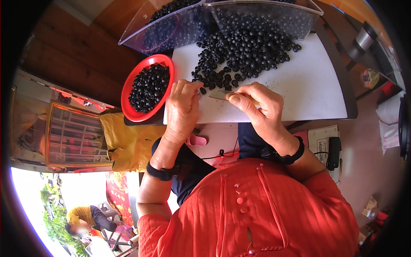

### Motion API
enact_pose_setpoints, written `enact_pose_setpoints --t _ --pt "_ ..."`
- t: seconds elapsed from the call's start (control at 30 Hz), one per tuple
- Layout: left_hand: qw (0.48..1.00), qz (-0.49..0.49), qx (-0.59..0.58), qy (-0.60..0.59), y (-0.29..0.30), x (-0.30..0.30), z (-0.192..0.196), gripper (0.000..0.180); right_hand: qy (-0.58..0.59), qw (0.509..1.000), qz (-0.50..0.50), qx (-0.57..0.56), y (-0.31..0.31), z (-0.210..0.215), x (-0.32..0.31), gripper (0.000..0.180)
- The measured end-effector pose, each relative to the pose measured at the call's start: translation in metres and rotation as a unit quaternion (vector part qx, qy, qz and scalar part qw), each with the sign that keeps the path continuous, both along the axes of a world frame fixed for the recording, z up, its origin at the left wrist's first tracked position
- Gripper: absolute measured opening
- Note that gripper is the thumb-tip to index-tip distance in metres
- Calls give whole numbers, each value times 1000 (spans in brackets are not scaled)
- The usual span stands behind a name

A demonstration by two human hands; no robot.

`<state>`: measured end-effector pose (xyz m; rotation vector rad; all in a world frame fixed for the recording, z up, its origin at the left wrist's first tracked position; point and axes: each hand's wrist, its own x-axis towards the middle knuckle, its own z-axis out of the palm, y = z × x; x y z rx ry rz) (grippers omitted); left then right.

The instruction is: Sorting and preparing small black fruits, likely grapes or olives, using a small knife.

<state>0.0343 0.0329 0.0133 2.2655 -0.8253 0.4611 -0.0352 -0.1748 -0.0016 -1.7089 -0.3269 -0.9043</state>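
My left hand [183, 105] is closed in a pinch over the near left part of a white board [317, 94]. A small round black bead [203, 91] shows at its thumb and fingertips. A short knife [218, 94] is gripped in my right hand [261, 103], its narrow blade pointing left toward that bead; my fingers hide most of its light brown handle. Just beyond both hands spreads a heap of loose black beads [244, 49], several with a hole. Left of my left hand, a red plastic bowl [170, 70] holds more of these black beads [150, 88].
Clear plastic bins [171, 36] with black beads stand at the far edge. A metal cup [364, 38] is at the far right. Below are a yellow bag [128, 137], a pink slipper [197, 140] and a dark cable [220, 154]. Outside, a person [87, 218] sits at lower left.
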Motion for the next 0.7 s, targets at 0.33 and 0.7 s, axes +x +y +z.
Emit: enact_pose_setpoints --t 0.33,0.7 --pt "997 -28 43 -61 -6 8 2 19 7 1000 -7 -16 -2 0 -1 21" --pt "986 -21 111 -124 -14 5 3 14 -7 1000 -17 -22 0 -1 1 21"
